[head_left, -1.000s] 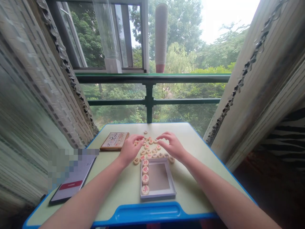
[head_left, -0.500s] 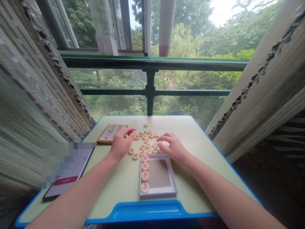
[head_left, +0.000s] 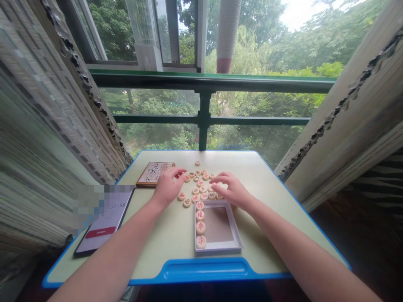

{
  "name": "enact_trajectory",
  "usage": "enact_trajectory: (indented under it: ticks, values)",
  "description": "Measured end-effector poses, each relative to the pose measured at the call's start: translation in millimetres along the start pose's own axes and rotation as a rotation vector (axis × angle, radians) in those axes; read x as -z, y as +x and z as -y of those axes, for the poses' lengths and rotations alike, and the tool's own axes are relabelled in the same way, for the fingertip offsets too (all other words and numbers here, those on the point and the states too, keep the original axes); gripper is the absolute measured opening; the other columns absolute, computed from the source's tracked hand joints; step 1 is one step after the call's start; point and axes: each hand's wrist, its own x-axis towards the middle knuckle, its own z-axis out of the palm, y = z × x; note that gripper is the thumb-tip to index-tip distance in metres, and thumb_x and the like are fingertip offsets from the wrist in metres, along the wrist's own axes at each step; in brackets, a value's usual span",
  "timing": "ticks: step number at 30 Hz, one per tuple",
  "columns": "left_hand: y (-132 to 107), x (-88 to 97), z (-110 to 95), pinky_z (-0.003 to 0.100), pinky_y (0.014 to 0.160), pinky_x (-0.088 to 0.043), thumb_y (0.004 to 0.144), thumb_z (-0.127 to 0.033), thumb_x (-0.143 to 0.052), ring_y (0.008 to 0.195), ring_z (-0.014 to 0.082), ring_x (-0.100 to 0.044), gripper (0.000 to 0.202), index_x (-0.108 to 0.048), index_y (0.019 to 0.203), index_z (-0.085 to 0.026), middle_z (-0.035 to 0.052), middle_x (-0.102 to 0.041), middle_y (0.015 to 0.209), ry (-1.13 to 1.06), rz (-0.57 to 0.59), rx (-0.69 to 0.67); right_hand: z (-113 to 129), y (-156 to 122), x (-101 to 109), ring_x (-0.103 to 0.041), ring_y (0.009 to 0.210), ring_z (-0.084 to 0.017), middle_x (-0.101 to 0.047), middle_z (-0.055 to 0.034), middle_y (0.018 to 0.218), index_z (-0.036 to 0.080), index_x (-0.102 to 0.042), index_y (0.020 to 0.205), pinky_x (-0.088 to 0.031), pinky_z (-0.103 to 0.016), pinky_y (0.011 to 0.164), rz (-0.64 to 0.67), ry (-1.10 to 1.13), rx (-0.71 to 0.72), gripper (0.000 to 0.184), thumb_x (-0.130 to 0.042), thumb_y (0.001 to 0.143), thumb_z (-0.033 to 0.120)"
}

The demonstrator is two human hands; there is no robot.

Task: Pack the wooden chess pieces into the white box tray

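From the head view, we look down at a pale green rectangular surface with a blue rim point(head_left: 258, 247), with both hands stretched out over its middle. We see the left hand point(head_left: 171, 184) beside the left edge of a loose group of round, pale discs with red or black characters point(head_left: 204, 196); its fingers are curved with the thumb beneath, and we cannot tell whether they are clamped on a disc. The right hand point(head_left: 233, 188) is over the right side of the group, fingers bent and thumb close to the index finger; here too we cannot tell whether a disc is between them. Nearer to us, just below the group, is a shallow, white-walled open box with a grey-brown floor point(head_left: 220, 226), and along its left wall we count four pale discs with red characters point(head_left: 200, 227) in a column. One pale, round disc point(head_left: 197, 163) lies apart, beyond the group. Just behind the left hand we find a flat brown-edged box with a printed top point(head_left: 151, 174), and nearer, left of the left forearm, a dark-edged flat device with a lit screen point(head_left: 100, 232), partly masked by blurred squares.
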Motion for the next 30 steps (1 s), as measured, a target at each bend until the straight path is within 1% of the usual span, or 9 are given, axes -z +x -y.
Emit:
enact_trajectory:
  ticks: [4, 8, 11, 14, 18, 21, 26, 30]
  values:
    - [-3.1, -2.7, -2.4, 0.031, 0.073, -0.048, 0.079, -0.030, -0.050, 0.074, 0.0168, -0.059, 0.025, -0.067, 0.091, -0.017, 0.0049, -0.066, 0.083, 0.005, 0.056, -0.051, 4.3, 9.4, 4.3, -0.056, 0.091, -0.020, -0.062, -0.0058, 0.092, 0.022, -0.072, 0.086, -0.042, -0.035, 0.084, 0.075, -0.035, 0.025, 0.017, -0.058, 0.076, 0.024]
    - [-6.3, -6.6, -1.9, 0.036, 0.083, -0.045, 0.078, -0.030, -0.053, 0.086, 0.0202, -0.058, 0.022, -0.070, 0.089, -0.021, 0.0046, -0.066, 0.087, 0.050, 0.170, -0.155, 8.0, 15.9, 6.6, -0.056, 0.085, -0.019, -0.061, -0.0045, 0.084, 0.023, -0.073, 0.085, -0.042, -0.034, 0.082, 0.164, -0.054, 0.084, 0.015, -0.061, 0.075, 0.022]
    - [-7.2, -7.4, 0.2, 0.039, 0.088, -0.043, 0.074, -0.029, -0.057, 0.093, 0.0223, -0.055, 0.019, -0.072, 0.085, -0.024, 0.0042, -0.065, 0.091, 0.094, 0.247, -0.216, 7.9, 16.5, 3.6, -0.054, 0.081, -0.017, -0.059, -0.0037, 0.079, 0.023, -0.073, 0.081, -0.041, -0.033, 0.082, 0.198, -0.073, 0.123, 0.013, -0.062, 0.074, 0.020]
    - [-7.5, -6.5, 0.6, 0.039, 0.088, -0.042, 0.073, -0.027, -0.057, 0.092, 0.0218, -0.054, 0.017, -0.072, 0.079, -0.025, 0.0034, -0.064, 0.091, 0.114, 0.310, -0.242, 6.0, 16.7, -1.6, -0.051, 0.078, -0.016, -0.057, -0.0035, 0.078, 0.023, -0.074, 0.078, -0.040, -0.034, 0.082, 0.227, -0.107, 0.140, 0.012, -0.064, 0.073, 0.020]
    - [-8.9, -6.2, -2.9, 0.039, 0.088, -0.040, 0.073, -0.027, -0.059, 0.090, 0.0216, -0.054, 0.014, -0.072, 0.073, -0.025, 0.0028, -0.064, 0.089, 0.126, 0.344, -0.252, 4.0, 19.4, -6.3, -0.049, 0.077, -0.017, -0.057, -0.0039, 0.078, 0.025, -0.075, 0.078, -0.039, -0.033, 0.080, 0.253, -0.154, 0.142, 0.011, -0.066, 0.071, 0.023]
    - [-10.6, -7.5, -5.2, 0.039, 0.088, -0.038, 0.073, -0.029, -0.060, 0.091, 0.0219, -0.054, 0.013, -0.072, 0.075, -0.025, 0.0028, -0.065, 0.089, 0.135, 0.365, -0.263, 3.0, 21.0, -7.7, -0.049, 0.075, -0.017, -0.057, -0.0038, 0.077, 0.025, -0.075, 0.076, -0.038, -0.033, 0.079, 0.272, -0.180, 0.148, 0.010, -0.066, 0.071, 0.024]
    - [-11.2, -10.4, -4.5, 0.040, 0.088, -0.036, 0.072, -0.032, -0.063, 0.093, 0.0229, -0.053, 0.011, -0.071, 0.076, -0.024, 0.0025, -0.065, 0.088, 0.166, 0.414, -0.275, 1.4, 21.5, -10.8, -0.049, 0.076, -0.016, -0.057, -0.0031, 0.076, 0.025, -0.074, 0.076, -0.036, -0.031, 0.079, 0.285, -0.184, 0.139, 0.010, -0.067, 0.070, 0.023]
    - [-9.0, -11.8, -1.1, 0.040, 0.087, -0.035, 0.073, -0.033, -0.062, 0.094, 0.0232, -0.052, 0.013, -0.070, 0.076, -0.024, 0.0026, -0.065, 0.088, 0.184, 0.418, -0.268, 0.3, 22.9, -14.1, -0.050, 0.074, -0.015, -0.059, -0.0030, 0.078, 0.024, -0.074, 0.076, -0.035, -0.030, 0.080, 0.280, -0.171, 0.116, 0.009, -0.068, 0.070, 0.024]
